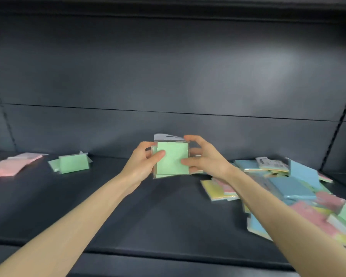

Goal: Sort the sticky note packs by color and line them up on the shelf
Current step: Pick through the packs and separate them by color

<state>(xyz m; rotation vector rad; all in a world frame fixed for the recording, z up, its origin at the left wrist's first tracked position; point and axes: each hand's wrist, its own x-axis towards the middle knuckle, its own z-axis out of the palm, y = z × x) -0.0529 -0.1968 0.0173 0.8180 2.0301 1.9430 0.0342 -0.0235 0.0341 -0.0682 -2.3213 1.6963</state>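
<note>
A green sticky note pack (173, 158) in clear wrapping with a white hang tab is held upright above the middle of the shelf (128, 216), its face toward the camera; a second green edge shows behind it at the left and bottom, so there look to be two packs in the grip, though blur makes that unsure. Two hands hold it: the left hand (140, 166) pinches the left edge with the thumb across the front, and the right hand (206, 158) clasps the right edge, fingers curled over the top corner. To the left on the shelf lie what look like two green packs (74, 163) touching each other, and farther left a blurred group of pink packs (10, 166) whose number I cannot tell. On the right lies one loose pile (288, 186) of blue, pink, yellow and green packs, too jumbled to count
</note>
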